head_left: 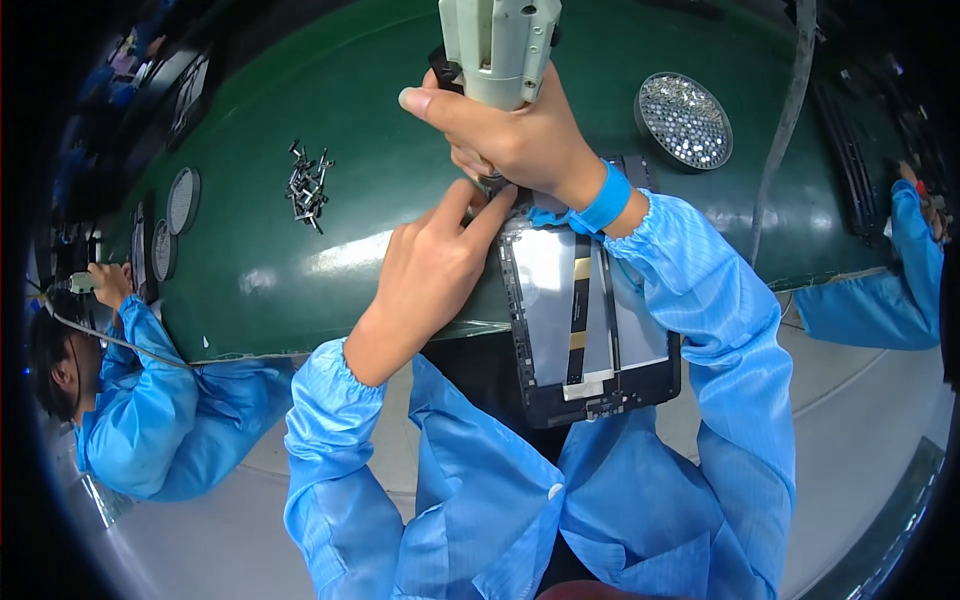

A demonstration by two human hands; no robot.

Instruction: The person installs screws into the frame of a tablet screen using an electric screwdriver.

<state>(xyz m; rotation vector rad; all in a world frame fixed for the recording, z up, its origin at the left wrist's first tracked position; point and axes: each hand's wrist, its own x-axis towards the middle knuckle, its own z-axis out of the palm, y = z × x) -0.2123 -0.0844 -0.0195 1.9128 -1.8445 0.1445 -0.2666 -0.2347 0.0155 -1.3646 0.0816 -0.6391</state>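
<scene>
My right hand (515, 140) grips a pale grey-green electric screwdriver (500, 50) near its lower end, with a blue strap (606, 198) round the wrist. Just below the tool's nose, the fingertips of my left hand (430, 262) are drawn together; whatever is between them is hidden. Under my right wrist lies an opened tablet-like device (545, 300), with a black frame, a light grey inner plate and a dark ribbon strip with gold patches. Its near end juts past the table edge toward my lap, and its far part is partly covered by my right hand and wrist.
On the green table (400, 130), several small dark screws or pins (308, 188) lie left of my hands. A round dish (685, 122) of shiny small parts stands to the right, beside a hanging cable (785, 130). Blue-sleeved people (150, 410) work on both sides.
</scene>
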